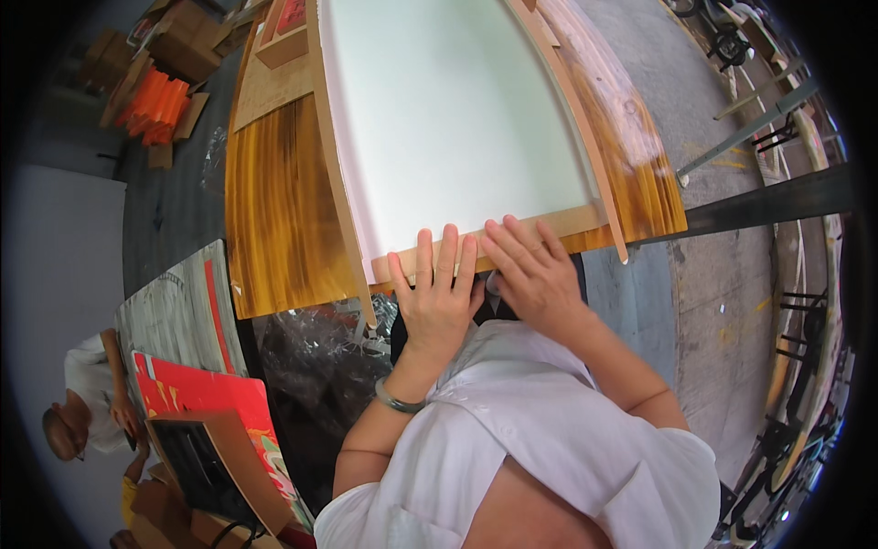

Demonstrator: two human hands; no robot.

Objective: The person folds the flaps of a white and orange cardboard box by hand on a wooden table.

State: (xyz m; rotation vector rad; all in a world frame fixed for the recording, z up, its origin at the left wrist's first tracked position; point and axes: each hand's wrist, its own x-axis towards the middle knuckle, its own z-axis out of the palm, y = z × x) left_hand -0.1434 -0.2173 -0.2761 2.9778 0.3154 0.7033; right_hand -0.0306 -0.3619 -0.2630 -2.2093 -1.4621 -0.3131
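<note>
A large white sheet (453, 110) bordered by brown strips lies before me on a varnished wooden table (281, 206). Its near brown strip (576, 221), which looks like cardboard, runs along the table's front edge. My left hand (435, 302) lies over the left half of this strip with fingers spread. On its right rests my right hand (538, 281), fingers extended across the strip and pointing up and left. The thumbs are partly hidden. Long side strips, one on the left (336, 165) and one on the right (583, 130), project past the near edge.
A cardboard box (282, 44) and a flat brown board (274, 92) are at the table's far left. Clear plastic wrap (322, 364) lies below the front edge. At left are a red printed panel (206, 384), orange items (156, 103) and a person (96, 398).
</note>
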